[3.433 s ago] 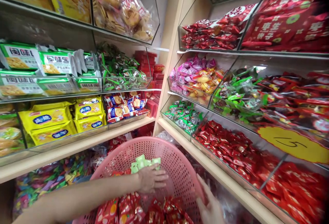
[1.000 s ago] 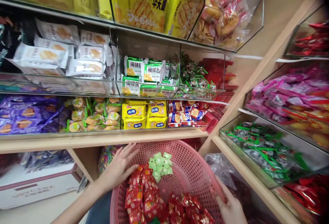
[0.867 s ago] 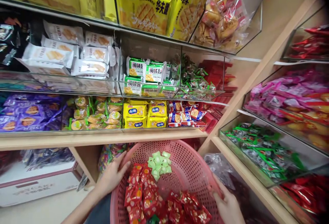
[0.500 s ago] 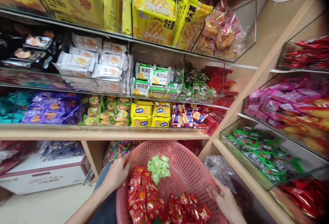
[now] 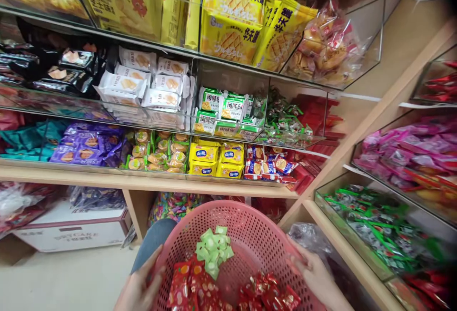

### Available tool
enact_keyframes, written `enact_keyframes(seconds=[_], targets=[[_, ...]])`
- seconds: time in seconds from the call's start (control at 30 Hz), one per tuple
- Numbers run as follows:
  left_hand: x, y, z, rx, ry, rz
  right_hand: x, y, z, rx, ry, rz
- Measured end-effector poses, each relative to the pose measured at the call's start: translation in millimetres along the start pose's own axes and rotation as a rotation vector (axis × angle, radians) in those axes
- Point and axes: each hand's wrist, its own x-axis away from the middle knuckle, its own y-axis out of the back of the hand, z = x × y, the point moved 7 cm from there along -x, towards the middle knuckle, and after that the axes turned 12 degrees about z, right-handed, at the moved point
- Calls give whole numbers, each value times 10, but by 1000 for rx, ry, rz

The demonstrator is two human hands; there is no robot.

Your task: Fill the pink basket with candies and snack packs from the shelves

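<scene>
A round pink plastic basket (image 5: 246,220) with holes in its wall is held between my two hands. My left hand (image 5: 144,280) grips its left rim, slightly blurred, and my right hand (image 5: 310,268) is closed on the right rim. Inside lie light green wrapped candies (image 5: 214,249), red packets with orange prints (image 5: 194,285) at the left, and shiny red-gold wrapped sweets (image 5: 266,292) at the right. The basket's near edge is cut off by the bottom of the view.
Shelves of clear bins rise ahead, holding yellow waffle packs (image 5: 232,21), white packets (image 5: 157,82) and purple packets (image 5: 89,144). Angled shelves on the right hold green-wrapped sweets (image 5: 371,225). A white carton (image 5: 74,235) sits on the floor at left. My knee (image 5: 153,239) is beside the basket.
The basket has moved slightly down and towards me. My left hand has shifted down and left along with its rim. The shelves appear further right as the view turned left.
</scene>
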Motion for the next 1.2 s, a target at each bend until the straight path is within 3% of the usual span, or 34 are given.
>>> enact_keyframes(seconds=[0.13, 0.27, 0.37, 0.43, 0.5, 0.57, 0.63, 0.7, 0.77, 0.8, 0.87, 0.97, 1.03, 1.1, 1.2], targets=[[-10, -39, 1, 55, 38, 13, -87, 63, 78, 34, 18, 41], [-102, -12, -10, 98, 36, 69, -172, 101, -26, 61, 42, 41], [-393, 134, -192, -54, 61, 22, -223, 94, -112, 132, 48, 48], [-724, 197, -481, -106, -42, 4, -241, 82, -144, 181, 55, 39], [-1122, 94, -737, -32, -110, 156, -246, 61, -174, 223, 65, 21], [-1469, -147, -884, 175, -76, 443, -244, 34, -213, 260, 70, 11], [-1674, -396, -980, 426, -19, 714, -241, 20, -230, 295, 73, 31], [-1794, -551, -1011, 571, 13, 850, -247, 72, -145, 342, 73, 57], [-1894, -620, -966, 623, 6, 847, -257, 269, 152, 400, 102, 2], [-1902, -682, -937, 678, 13, 903, -262, 418, 399, 435, 137, -57], [-1916, -768, -888, 826, 0, 974, -273, 763, 1062, 538, 256, -208], [-1961, -835, -785, 917, 17, 954, -371, 1231, 2159, 719, 489, -399], [-1985, -867, -741, 924, 37, 931, -557, 1487, 2688, 848, 525, -521], [-2002, -891, -733, 934, 32, 925, -813, 1656, 2996, 968, 456, -605], [-2017, -910, -733, 935, 10, 926, -1154, 1777, 3109, 1082, 152, -680]])
